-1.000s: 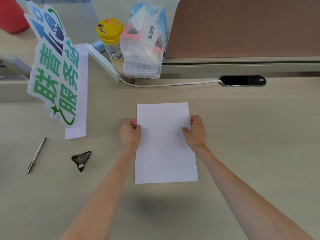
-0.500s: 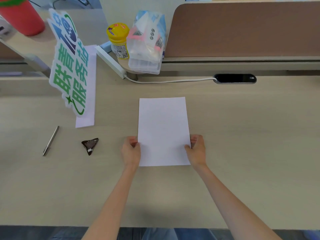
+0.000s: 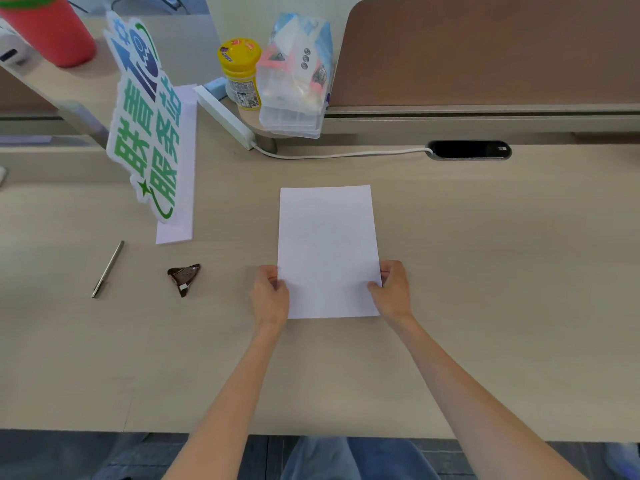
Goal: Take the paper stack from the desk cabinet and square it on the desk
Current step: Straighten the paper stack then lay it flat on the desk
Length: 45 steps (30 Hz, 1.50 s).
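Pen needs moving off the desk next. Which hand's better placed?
Left. The pen lies far out on the left hand's side; the right hand would have to cross the paper stack, which both hands grip.

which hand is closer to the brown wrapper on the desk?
Left. The left hand grips the paper stack on its left edge, just right of the brown wrapper. The right hand holds the opposite edge, farther away.

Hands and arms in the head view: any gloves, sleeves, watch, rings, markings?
None that show. The left hand and right hand are bare, with no gloves, and no rings can be made out. Both forearms are bare to the bottom edge of the picture: no sleeves, watch, bands or markings.
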Each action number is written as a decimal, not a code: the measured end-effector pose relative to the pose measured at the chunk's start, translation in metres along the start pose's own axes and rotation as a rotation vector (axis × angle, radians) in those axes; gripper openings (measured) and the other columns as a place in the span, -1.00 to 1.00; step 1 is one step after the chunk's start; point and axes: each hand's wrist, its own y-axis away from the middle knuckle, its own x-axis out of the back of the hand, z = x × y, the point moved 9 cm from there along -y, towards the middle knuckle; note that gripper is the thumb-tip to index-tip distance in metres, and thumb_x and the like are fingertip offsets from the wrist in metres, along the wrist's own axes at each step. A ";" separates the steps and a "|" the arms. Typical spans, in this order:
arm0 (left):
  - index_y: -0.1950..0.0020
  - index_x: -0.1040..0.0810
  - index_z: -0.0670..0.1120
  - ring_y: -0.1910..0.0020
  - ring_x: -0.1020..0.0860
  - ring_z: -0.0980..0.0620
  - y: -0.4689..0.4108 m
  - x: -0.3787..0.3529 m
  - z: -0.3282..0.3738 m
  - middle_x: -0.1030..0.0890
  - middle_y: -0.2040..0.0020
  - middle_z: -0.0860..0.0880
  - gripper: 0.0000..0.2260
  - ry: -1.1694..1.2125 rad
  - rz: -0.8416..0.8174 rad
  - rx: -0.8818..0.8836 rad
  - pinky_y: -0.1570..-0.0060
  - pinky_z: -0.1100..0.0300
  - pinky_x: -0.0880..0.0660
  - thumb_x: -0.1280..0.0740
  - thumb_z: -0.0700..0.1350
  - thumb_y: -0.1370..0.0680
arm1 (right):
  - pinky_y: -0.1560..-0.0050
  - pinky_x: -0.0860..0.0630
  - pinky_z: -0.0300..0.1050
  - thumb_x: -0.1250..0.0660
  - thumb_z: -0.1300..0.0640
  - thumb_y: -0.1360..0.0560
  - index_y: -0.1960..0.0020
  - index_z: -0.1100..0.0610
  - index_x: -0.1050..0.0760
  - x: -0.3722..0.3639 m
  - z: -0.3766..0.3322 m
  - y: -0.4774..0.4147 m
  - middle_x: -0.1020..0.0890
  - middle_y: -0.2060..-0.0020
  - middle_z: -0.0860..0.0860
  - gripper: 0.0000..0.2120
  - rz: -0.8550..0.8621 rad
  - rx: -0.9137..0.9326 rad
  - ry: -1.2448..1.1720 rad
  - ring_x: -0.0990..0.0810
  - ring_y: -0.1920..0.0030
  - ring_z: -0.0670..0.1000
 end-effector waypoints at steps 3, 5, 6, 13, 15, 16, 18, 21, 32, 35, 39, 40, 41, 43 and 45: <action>-0.18 -0.49 -0.22 -0.01 -0.46 -0.04 -0.004 -0.005 0.015 -0.53 -0.09 -0.17 -0.71 -0.092 -0.007 -0.116 -0.03 0.17 -0.40 -0.19 -0.38 -0.49 | 0.00 -0.46 -0.11 -0.23 0.36 -0.38 -0.06 0.17 -0.34 0.001 -0.007 -0.004 -0.51 -0.09 0.13 -0.73 0.031 0.045 0.061 -0.54 -0.08 0.12; -0.20 -0.49 -0.19 -0.08 -0.46 -0.06 -0.007 -0.011 0.030 -0.51 -0.15 -0.15 -0.71 -0.142 -0.008 -0.210 -0.05 0.20 -0.37 -0.20 -0.36 -0.50 | -0.10 -0.49 -0.03 -0.22 0.34 -0.41 -0.13 0.18 -0.35 -0.002 -0.019 -0.007 -0.46 -0.15 0.11 -0.70 0.041 0.114 0.148 -0.51 -0.17 0.12; -0.20 -0.49 -0.17 -0.11 -0.48 -0.08 -0.009 -0.015 0.039 -0.51 -0.16 -0.13 -0.71 -0.180 -0.010 -0.258 -0.08 0.14 -0.41 -0.20 -0.34 -0.51 | -0.13 -0.49 -0.03 -0.21 0.33 -0.44 -0.20 0.19 -0.35 -0.005 -0.026 -0.009 -0.43 -0.21 0.09 -0.66 0.040 0.152 0.194 -0.49 -0.21 0.10; -0.53 -0.24 -0.11 -0.55 -0.18 -0.09 -0.022 -0.070 0.104 -0.20 -0.57 -0.10 -0.53 -0.712 -0.055 -0.855 -0.49 -0.01 -0.17 -0.11 -0.14 -0.60 | -0.45 -0.27 -0.03 -0.14 0.26 -0.56 -0.46 0.27 -0.23 -0.042 -0.083 -0.029 -0.28 -0.48 0.15 -0.53 0.032 0.546 0.635 -0.26 -0.48 0.13; -0.57 -0.11 -0.13 -0.59 -0.07 -0.07 -0.032 -0.084 0.103 -0.09 -0.60 -0.11 -0.51 -0.789 -0.106 -0.905 -0.54 -0.04 -0.07 -0.04 -0.11 -0.63 | -0.53 -0.13 -0.02 -0.10 0.23 -0.58 -0.50 0.28 -0.17 -0.053 -0.086 -0.042 -0.20 -0.53 0.16 -0.51 0.019 0.593 0.712 -0.14 -0.54 0.14; -0.58 -0.08 -0.14 -0.59 -0.05 -0.07 -0.039 -0.090 0.101 -0.07 -0.60 -0.12 -0.50 -0.814 -0.126 -0.907 -0.54 -0.05 -0.05 -0.01 -0.10 -0.64 | -0.54 -0.08 -0.01 -0.08 0.21 -0.59 -0.51 0.27 -0.14 -0.057 -0.086 -0.049 -0.16 -0.54 0.16 -0.50 0.007 0.604 0.735 -0.10 -0.56 0.13; -0.58 -0.06 -0.17 -0.59 -0.03 -0.10 -0.050 -0.099 0.097 -0.05 -0.60 -0.16 -0.50 -0.854 -0.156 -0.904 -0.54 -0.07 -0.04 0.03 -0.08 -0.64 | -0.56 0.01 0.00 -0.02 0.15 -0.61 -0.54 0.25 -0.06 -0.066 -0.085 -0.061 -0.07 -0.56 0.14 -0.48 -0.025 0.626 0.789 -0.01 -0.57 0.12; -0.57 -0.07 -0.20 -0.58 -0.03 -0.15 -0.060 -0.110 0.087 -0.06 -0.59 -0.20 -0.49 -0.906 -0.195 -0.901 -0.53 -0.10 -0.07 0.15 -0.03 -0.65 | -0.56 0.09 0.00 0.10 0.04 -0.61 -0.56 0.20 0.02 -0.078 -0.079 -0.074 0.00 -0.57 0.10 -0.45 -0.068 0.644 0.871 0.06 -0.58 0.08; -0.57 -0.12 -0.19 -0.57 -0.06 -0.23 -0.072 -0.118 0.077 -0.10 -0.58 -0.25 -0.49 -0.902 -0.181 -0.865 -0.51 -0.15 -0.03 0.06 -0.02 -0.64 | -0.56 0.06 0.01 0.14 -0.06 -0.60 -0.57 0.10 0.01 -0.098 -0.068 -0.088 0.01 -0.58 0.07 -0.43 -0.113 0.662 0.930 0.07 -0.58 0.06; -0.57 -0.10 -0.17 -0.57 -0.04 -0.23 -0.074 -0.119 0.074 -0.08 -0.58 -0.24 -0.48 -0.895 -0.187 -0.849 -0.50 -0.18 -0.08 0.16 -0.01 -0.64 | -0.56 0.06 0.02 0.15 -0.06 -0.60 -0.57 0.10 0.05 -0.100 -0.066 -0.089 0.04 -0.58 0.07 -0.43 -0.122 0.657 0.930 0.09 -0.58 0.06; -0.59 -0.04 -0.13 -0.59 0.02 -0.19 -0.077 -0.120 0.069 -0.02 -0.60 -0.20 -0.48 -0.894 -0.191 -0.815 -0.50 -0.20 -0.06 0.09 0.00 -0.64 | -0.56 0.05 0.02 0.14 -0.06 -0.62 -0.57 0.09 0.08 -0.101 -0.065 -0.089 0.06 -0.58 0.06 -0.44 -0.108 0.672 0.937 0.12 -0.58 0.05; -0.59 -0.03 -0.12 -0.59 0.03 -0.18 -0.077 -0.120 0.069 -0.01 -0.60 -0.19 -0.48 -0.903 -0.188 -0.810 -0.50 -0.20 -0.05 0.09 0.01 -0.64 | -0.56 0.06 0.02 0.14 -0.07 -0.63 -0.57 0.09 0.09 -0.101 -0.064 -0.089 0.07 -0.58 0.06 -0.44 -0.106 0.674 0.940 0.13 -0.58 0.05; -0.59 -0.02 -0.11 -0.59 0.04 -0.18 -0.077 -0.120 0.069 -0.01 -0.60 -0.18 -0.48 -0.914 -0.183 -0.809 -0.50 -0.21 -0.05 0.09 0.02 -0.64 | -0.56 0.05 0.02 0.14 -0.07 -0.63 -0.57 0.09 0.09 -0.101 -0.064 -0.089 0.07 -0.58 0.06 -0.45 -0.102 0.676 0.943 0.14 -0.58 0.04; -0.59 -0.02 -0.10 -0.59 0.04 -0.17 -0.076 -0.120 0.068 0.00 -0.61 -0.18 -0.48 -0.922 -0.175 -0.808 -0.49 -0.23 -0.04 0.09 0.02 -0.64 | -0.56 0.04 0.02 0.13 -0.07 -0.63 -0.57 0.09 0.10 -0.101 -0.063 -0.089 0.07 -0.58 0.05 -0.45 -0.095 0.679 0.946 0.14 -0.58 0.04; -0.59 -0.02 -0.10 -0.59 0.05 -0.17 -0.076 -0.119 0.068 0.01 -0.61 -0.17 -0.48 -0.922 -0.173 -0.807 -0.49 -0.24 -0.03 0.08 0.02 -0.64 | -0.56 0.02 0.03 0.12 -0.07 -0.63 -0.57 0.08 0.10 -0.101 -0.062 -0.089 0.07 -0.58 0.05 -0.45 -0.090 0.678 0.949 0.14 -0.58 0.03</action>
